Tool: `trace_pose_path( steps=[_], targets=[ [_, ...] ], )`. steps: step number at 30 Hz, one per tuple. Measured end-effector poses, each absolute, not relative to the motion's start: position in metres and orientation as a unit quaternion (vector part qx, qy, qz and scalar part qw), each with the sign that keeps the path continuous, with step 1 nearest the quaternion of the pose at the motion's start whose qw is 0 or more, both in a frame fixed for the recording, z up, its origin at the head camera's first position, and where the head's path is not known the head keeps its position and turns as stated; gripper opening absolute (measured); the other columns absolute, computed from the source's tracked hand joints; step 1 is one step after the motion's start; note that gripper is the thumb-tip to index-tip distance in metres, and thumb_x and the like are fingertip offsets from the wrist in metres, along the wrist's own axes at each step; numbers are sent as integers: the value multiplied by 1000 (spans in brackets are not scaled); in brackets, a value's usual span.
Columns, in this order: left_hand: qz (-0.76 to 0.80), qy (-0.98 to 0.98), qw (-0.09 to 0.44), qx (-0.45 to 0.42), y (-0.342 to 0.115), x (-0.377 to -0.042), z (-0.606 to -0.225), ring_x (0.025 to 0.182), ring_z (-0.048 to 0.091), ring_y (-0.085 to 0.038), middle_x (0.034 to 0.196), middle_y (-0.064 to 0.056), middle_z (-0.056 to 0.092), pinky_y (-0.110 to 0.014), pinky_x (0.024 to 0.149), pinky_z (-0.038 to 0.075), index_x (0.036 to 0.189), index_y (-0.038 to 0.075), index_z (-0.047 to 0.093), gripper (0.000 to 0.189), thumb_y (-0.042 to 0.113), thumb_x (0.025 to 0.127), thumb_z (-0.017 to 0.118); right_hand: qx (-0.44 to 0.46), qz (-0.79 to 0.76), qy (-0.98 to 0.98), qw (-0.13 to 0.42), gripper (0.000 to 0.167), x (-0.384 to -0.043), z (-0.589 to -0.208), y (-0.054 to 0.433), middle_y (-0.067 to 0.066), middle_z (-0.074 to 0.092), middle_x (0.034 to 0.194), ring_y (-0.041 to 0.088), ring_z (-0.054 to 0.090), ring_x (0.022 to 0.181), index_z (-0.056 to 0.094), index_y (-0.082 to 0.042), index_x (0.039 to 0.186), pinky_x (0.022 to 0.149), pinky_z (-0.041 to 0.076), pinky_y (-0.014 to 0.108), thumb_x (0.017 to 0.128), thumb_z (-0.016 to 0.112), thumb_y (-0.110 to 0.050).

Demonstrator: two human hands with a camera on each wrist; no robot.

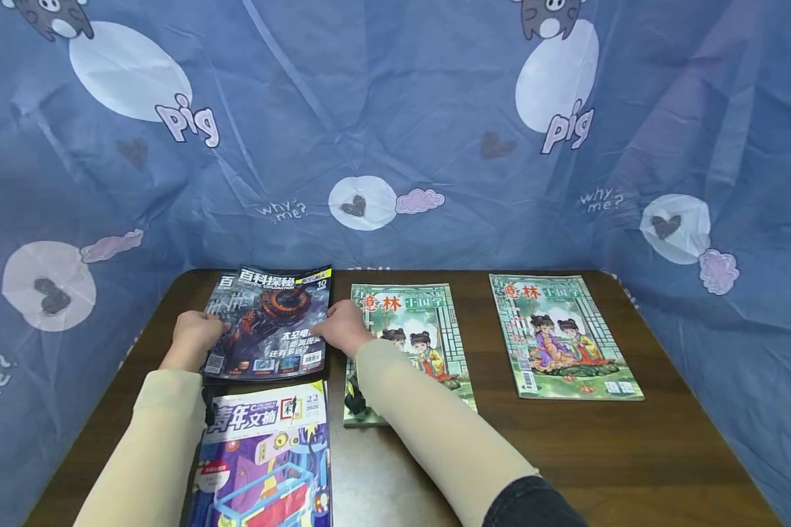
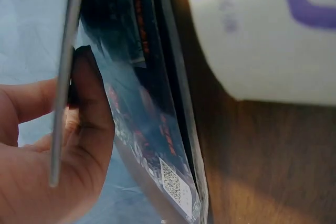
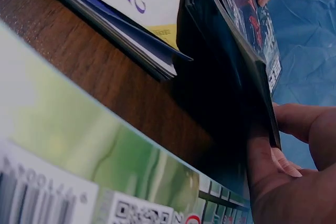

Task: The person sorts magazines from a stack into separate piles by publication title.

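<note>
A dark science magazine (image 1: 273, 322) with an orange ring on its cover is at the back left, over a similar dark magazine (image 1: 223, 287) whose left strip shows. My left hand (image 1: 196, 334) pinches the upper one's left edge between thumb and fingers. In the left wrist view, that edge stands above the lower cover with its QR code (image 2: 171, 179). On the opposite side, my right hand (image 1: 344, 329) pinches the right edge, thumb and fingers on either face in the right wrist view. The edge is lifted there, with dark shadow below.
A purple and white magazine (image 1: 264, 446) lies in front of the dark ones. Right of them lies a green magazine (image 1: 422, 329), partly covered by my right forearm. Another green magazine (image 1: 560, 344) lies farther right on the brown table (image 1: 606, 454). Blue patterned cloth (image 1: 382, 146) surrounds the table.
</note>
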State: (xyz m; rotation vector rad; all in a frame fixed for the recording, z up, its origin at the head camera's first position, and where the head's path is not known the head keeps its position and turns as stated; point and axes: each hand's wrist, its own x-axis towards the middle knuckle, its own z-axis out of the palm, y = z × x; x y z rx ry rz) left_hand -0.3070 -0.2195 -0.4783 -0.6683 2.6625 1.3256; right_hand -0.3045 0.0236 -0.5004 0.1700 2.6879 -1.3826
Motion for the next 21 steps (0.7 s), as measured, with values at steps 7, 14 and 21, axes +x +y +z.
trace_pose_path(
  steps=[7, 14, 21],
  targets=[
    [392, 896, 24, -207, -219, -310, -482, 102, 54, -44, 109, -31, 58, -58, 88, 48, 108, -16, 61, 26, 6, 94, 64, 60, -459, 883, 76, 68, -307, -501, 25, -6, 13, 53, 13, 15, 49, 27, -18, 53, 48, 26, 33, 79, 90, -21],
    [331, 927, 14, -177, -227, -314, -485, 88, 55, -41, 92, -29, 60, -57, 80, 50, 90, -10, 61, 17, 6, 86, 62, 51, -451, 887, 84, 57, -308, -503, 24, -5, 33, 48, 13, 33, 46, 40, -16, 50, 48, 35, 30, 80, 88, -22],
    [303, 936, 31, -178, -234, -308, -491, 93, 58, -48, 107, -39, 58, -60, 85, 51, 114, -22, 55, 49, 18, 89, 66, 50, -452, 887, 84, 40, -299, -499, 20, -1, 48, 61, 16, 44, 58, 52, -11, 57, 53, 42, 30, 78, 86, -15]
  ],
)
